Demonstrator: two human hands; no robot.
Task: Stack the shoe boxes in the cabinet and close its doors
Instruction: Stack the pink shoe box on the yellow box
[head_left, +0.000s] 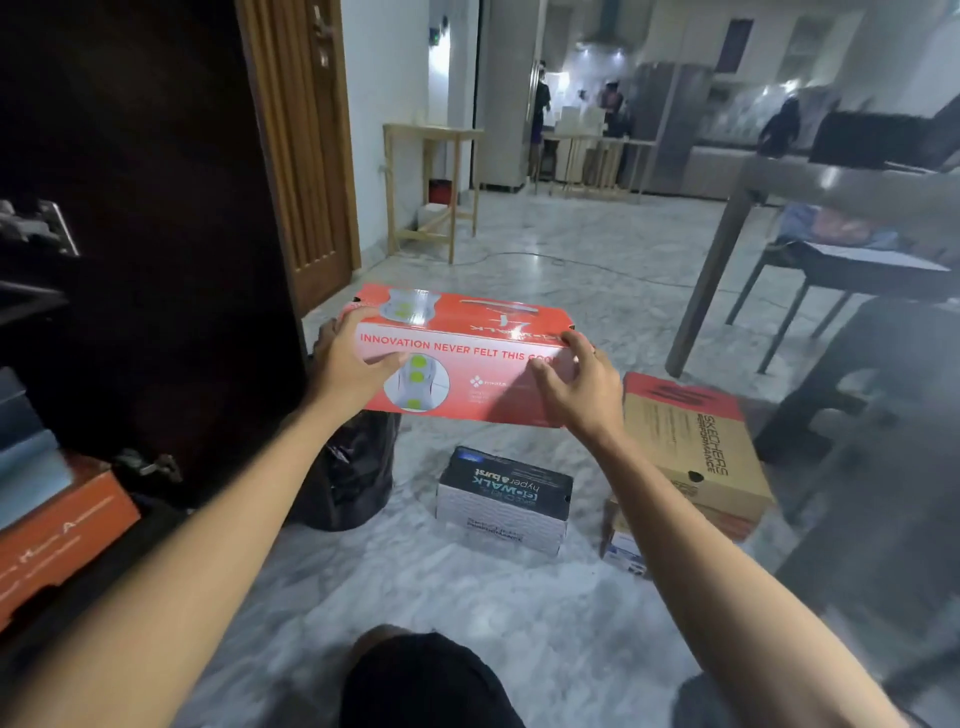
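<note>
The red shoe box (462, 358) looked light and stiff, its card walls likely to dent under hard pressure, so holding it at both short ends seemed the sound choice. It was a long red carton printed with white lettering and green-dotted sole pictures. The left hand (347, 364) gripped its left end, fingers curled round the corner; the right hand (576, 387) clasped the right end. It hung in the air above the marble floor (467, 587), beside the open dark cabinet (145, 260).

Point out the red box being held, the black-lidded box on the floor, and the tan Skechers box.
red box (467, 374): head view, front face.
black-lidded box (511, 480): head view, lid.
tan Skechers box (691, 447): head view, lid.
</note>
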